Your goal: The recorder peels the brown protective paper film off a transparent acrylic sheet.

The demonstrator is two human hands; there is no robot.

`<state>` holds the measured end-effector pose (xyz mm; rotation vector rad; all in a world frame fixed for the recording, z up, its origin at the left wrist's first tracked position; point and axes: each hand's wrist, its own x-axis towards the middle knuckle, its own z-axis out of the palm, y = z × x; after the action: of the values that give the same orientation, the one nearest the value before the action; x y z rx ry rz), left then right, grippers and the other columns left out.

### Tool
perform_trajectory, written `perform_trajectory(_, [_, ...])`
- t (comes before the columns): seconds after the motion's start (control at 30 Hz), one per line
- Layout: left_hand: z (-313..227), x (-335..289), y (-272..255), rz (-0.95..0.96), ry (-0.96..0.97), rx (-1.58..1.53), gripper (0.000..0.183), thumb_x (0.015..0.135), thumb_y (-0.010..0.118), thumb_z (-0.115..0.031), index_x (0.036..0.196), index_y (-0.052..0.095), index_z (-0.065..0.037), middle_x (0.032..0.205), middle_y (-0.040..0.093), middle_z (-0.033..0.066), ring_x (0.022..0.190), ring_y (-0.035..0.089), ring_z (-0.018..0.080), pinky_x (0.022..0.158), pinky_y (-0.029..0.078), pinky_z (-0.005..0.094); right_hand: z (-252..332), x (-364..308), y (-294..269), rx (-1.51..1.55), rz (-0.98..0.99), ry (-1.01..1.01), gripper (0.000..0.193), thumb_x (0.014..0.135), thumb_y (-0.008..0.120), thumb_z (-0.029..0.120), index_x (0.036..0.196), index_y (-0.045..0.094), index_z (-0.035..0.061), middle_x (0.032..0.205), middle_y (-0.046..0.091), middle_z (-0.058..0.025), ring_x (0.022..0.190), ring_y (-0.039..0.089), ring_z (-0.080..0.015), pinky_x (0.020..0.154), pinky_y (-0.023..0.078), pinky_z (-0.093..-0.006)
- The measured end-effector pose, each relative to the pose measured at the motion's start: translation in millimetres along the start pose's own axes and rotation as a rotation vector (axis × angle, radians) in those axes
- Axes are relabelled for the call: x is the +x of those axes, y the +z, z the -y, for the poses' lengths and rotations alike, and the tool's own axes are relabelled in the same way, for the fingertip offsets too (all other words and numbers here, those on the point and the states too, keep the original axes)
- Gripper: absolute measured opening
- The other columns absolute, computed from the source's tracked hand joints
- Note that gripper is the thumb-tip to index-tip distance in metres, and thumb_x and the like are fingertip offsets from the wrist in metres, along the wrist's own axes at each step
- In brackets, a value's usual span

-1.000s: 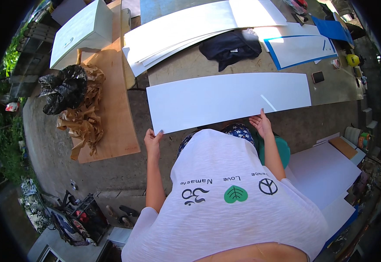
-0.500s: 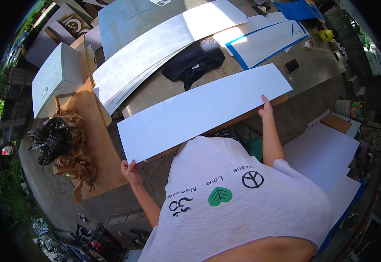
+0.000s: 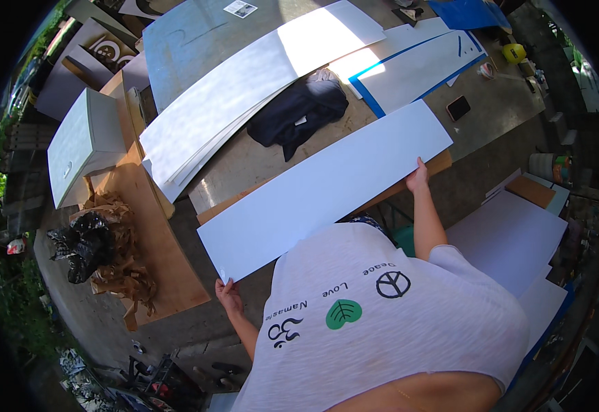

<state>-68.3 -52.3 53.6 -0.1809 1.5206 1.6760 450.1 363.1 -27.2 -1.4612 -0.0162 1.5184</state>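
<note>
A long white panel (image 3: 327,185) lies slantwise in front of me, its right end farther away. My left hand (image 3: 229,296) pinches its near left corner, thumb and fingertips at the edge. Near the right end, my right hand (image 3: 417,177) grips the near edge, thumb on top and the other fingers mostly hidden beneath. Under the panel is a brown board (image 3: 439,165), showing beyond its right end and along its far left edge. Just past the panel, a dark cloth (image 3: 298,113) is bunched on the grey worktable (image 3: 478,141).
Large white sheets (image 3: 244,93) are stacked on the table's far side. Right of them lie a blue-edged sheet (image 3: 409,72) and a phone (image 3: 458,108). Crumpled brown paper (image 3: 118,264) and black plastic (image 3: 83,247) sit on a wooden board (image 3: 176,275). More white panels (image 3: 505,240) lie at right.
The white panel has slid toward me, over the brown board, whose far left edge now shows. My left hand has moved nearer and rightward with the corner; my right hand has shifted slightly.
</note>
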Motion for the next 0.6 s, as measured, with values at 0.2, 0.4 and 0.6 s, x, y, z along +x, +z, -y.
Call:
perform_trajectory(0.2, [-0.3, 6.6, -5.9, 0.043, -0.031, 0.0, 0.025, 0.077, 0.059, 0.006, 0.076, 0.041, -0.012, 0.082, 0.059, 0.0044, 0.078, 0.061, 0.0179, 0.073, 0.053, 0.0347, -0.7, 6.4, 0.3, -0.348, -0.052, -0.251, 0.034, 0.088, 0.061, 0.02, 0.114, 0.052, -0.0002, 0.107, 0.061, -0.0102, 0.096, 0.06, -0.0232, 0.081, 0.05, -0.0362])
perform_trajectory(0.4, [7.6, 5.5, -13.6, 0.017, -0.033, -0.011, 0.025, 0.078, 0.059, 0.006, 0.077, 0.042, -0.012, 0.083, 0.059, 0.0044, 0.078, 0.061, 0.0183, 0.073, 0.053, 0.0348, 20.1, -7.2, -21.3, -0.196, 0.302, -0.029, 0.021, 0.089, 0.059, 0.015, 0.103, 0.056, -0.0002, 0.102, 0.062, -0.0104, 0.096, 0.061, -0.0219, 0.082, 0.052, -0.0368])
perform_trajectory(0.6, [19.0, 7.6, -23.2, 0.004, -0.062, 0.005, 0.025, 0.078, 0.059, 0.006, 0.078, 0.042, -0.013, 0.085, 0.059, 0.0045, 0.079, 0.06, 0.0183, 0.074, 0.053, 0.035, 23.9, -16.9, -3.2, -0.254, 0.156, 0.044, 0.018, 0.086, 0.058, 0.016, 0.099, 0.056, 0.0025, 0.097, 0.063, -0.0087, 0.092, 0.061, -0.0201, 0.078, 0.052, -0.0361])
